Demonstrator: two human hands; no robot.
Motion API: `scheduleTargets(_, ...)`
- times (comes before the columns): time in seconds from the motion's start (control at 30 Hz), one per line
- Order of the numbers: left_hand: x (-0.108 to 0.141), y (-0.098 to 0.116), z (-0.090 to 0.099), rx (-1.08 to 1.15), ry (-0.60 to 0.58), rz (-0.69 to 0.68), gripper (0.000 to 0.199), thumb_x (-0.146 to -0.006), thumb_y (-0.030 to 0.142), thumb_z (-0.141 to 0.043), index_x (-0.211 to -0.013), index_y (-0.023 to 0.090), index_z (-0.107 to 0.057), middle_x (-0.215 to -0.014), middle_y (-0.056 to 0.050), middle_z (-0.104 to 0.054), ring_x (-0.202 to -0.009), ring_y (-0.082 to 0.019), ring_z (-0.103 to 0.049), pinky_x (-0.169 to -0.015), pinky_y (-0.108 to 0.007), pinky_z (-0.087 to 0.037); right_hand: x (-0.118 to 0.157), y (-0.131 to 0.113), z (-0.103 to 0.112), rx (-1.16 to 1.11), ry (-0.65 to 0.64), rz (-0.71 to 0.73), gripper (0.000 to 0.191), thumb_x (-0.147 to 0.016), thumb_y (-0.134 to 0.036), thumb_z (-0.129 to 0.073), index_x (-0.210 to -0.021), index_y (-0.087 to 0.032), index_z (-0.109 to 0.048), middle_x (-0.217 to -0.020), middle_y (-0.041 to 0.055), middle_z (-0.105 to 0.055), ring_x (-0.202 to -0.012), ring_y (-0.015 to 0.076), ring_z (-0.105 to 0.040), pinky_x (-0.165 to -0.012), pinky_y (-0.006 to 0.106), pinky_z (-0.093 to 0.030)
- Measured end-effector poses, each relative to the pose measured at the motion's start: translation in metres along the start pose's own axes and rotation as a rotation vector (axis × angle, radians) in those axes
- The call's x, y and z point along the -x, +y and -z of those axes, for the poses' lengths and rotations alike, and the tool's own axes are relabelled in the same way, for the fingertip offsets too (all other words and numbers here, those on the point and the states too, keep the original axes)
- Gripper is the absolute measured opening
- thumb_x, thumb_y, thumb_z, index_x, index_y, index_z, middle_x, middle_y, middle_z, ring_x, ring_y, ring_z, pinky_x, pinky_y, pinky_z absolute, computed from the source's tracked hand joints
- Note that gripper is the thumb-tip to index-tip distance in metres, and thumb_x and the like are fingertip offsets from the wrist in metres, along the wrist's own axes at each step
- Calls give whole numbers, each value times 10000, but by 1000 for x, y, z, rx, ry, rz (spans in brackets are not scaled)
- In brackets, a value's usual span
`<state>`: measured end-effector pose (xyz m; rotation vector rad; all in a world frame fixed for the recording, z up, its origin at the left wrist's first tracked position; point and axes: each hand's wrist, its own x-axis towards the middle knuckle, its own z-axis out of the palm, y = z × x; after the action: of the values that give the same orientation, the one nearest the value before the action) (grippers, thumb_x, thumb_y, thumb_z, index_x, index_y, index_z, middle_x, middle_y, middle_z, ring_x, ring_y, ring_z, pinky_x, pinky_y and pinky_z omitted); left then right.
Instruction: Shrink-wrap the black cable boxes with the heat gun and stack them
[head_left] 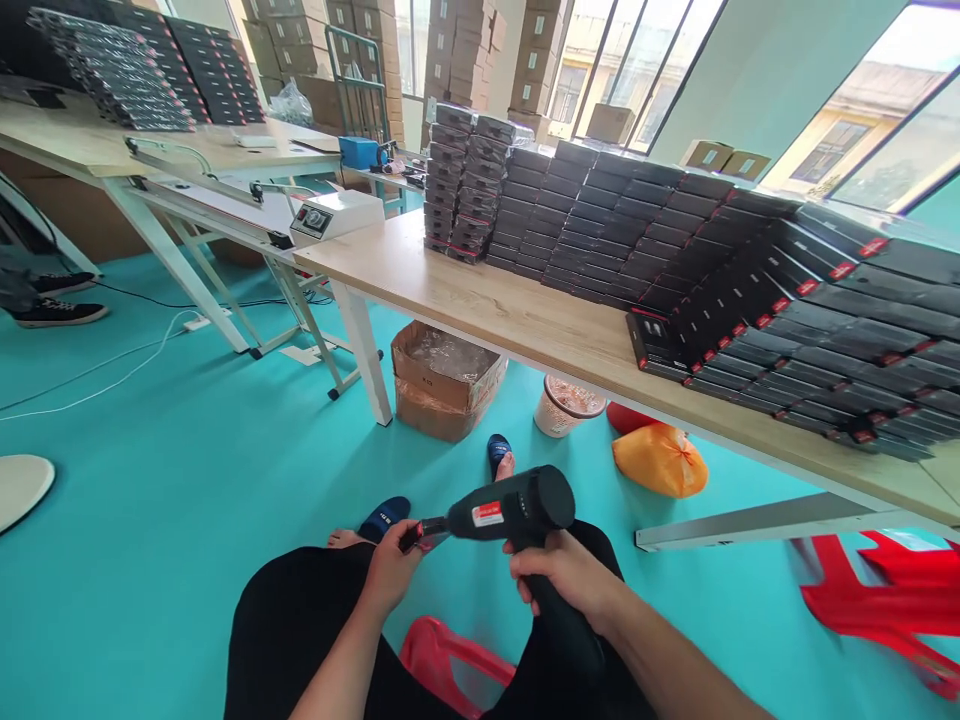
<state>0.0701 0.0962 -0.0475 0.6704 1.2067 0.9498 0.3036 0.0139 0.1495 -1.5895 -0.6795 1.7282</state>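
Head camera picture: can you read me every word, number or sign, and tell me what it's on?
None reads clearly.
Black gun-shaped tool, red-and-white label: blurred.
Stacked black boxes, red and white marks: too small.
Brown carton, dark marks: too small.
Blue slippers, white marks: too small.
White machine, dial panel: too small.

On my feed I can read nothing for certain: the label (487, 514) on the near heat gun (517, 507) is blurred, the red tags (874, 246) on the black boxes (900, 300) at right are too small, the mark (427, 382) on the far cardboard box (454, 393) is unclear.
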Motion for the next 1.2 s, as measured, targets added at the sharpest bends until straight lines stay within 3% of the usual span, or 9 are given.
scheduleTargets(0.1,-1,-1,-1,-5,18,-3,339,-554,-29,-754,-796,207,-722,-840,-28,-740,-838,-227,-684,-762,-272,-539,3,-1,3,4,-33,-9,265,-634,-240,-712,-875,-151,-645,-500,-26,-606,-466,149,-530,-504,299,-435)
scheduleTargets(0.23,3,2,-5,13,27,13,328,-584,-44,-736,-806,197,-729,-777,-8,-731,-764,-190,-674,-731,-244,-529,2,4,14,-17,65,22,240,-661,-277,-681,-866,-168,-620,-536,-41,-576,-516,140,-528,-513,280,-427)
scheduleTargets(0.43,7,8,-8,-164,2,-102,351,-545,-62,-708,-793,180,-761,-753,-27,-745,-705,-193,-664,-660,-250,-526,0,12,31,-19,1,14,314,-667,-289,-705,-930,-133,-636,-558,-26,-605,-489,139,-527,-520,295,-431)
scheduleTargets(0.57,6,10,-7,42,33,48,318,-573,-43,-664,-795,168,-749,-697,-27,-733,-625,-212,-666,-606,-287,-518,-6,7,33,-27,35,53,254,-703,-287,-685,-908,-146,-632,-566,-32,-593,-503,133,-523,-529,288,-429)
scheduleTargets(0.7,5,10,-9,346,128,211,139,-655,53,-644,-735,154,-697,-582,-1,-659,-513,-186,-611,-564,-290,-496,-13,-6,27,-52,-67,57,282,-710,-291,-689,-949,-146,-651,-620,-16,-626,-536,139,-553,-535,282,-439)
scheduleTargets(0.8,6,11,-10,405,148,287,62,-704,125,-601,-670,152,-645,-514,-12,-601,-443,-192,-568,-520,-320,-500,-14,-16,16,-36,-145,21,283,-685,-270,-701,-939,-155,-651,-593,-19,-636,-515,140,-555,-520,275,-440)
scheduleTargets(0.97,5,17,-7,476,199,293,78,-686,134,-561,-715,170,-624,-528,-25,-602,-550,-245,-661,-608,-367,-566,7,-11,5,71,-256,-74,206,-624,-202,-678,-823,-164,-639,-461,-23,-613,-406,130,-499,-467,269,-406)
scheduleTargets(1.1,2,19,-4,539,231,299,130,-658,123,-562,-754,189,-620,-484,9,-548,-568,-246,-673,-628,-361,-573,33,9,16,179,-283,-199,202,-592,-196,-668,-792,-170,-654,-463,-40,-586,-424,124,-493,-473,262,-397)
scheduleTargets(1.2,1,21,-2,556,240,309,149,-736,188,-574,-853,169,-664,-509,5,-564,-497,-211,-626,-551,-326,-540,48,20,27,184,-239,-249,237,-591,-186,-681,-827,-160,-688,-506,-41,-581,-472,128,-520,-504,265,-404)
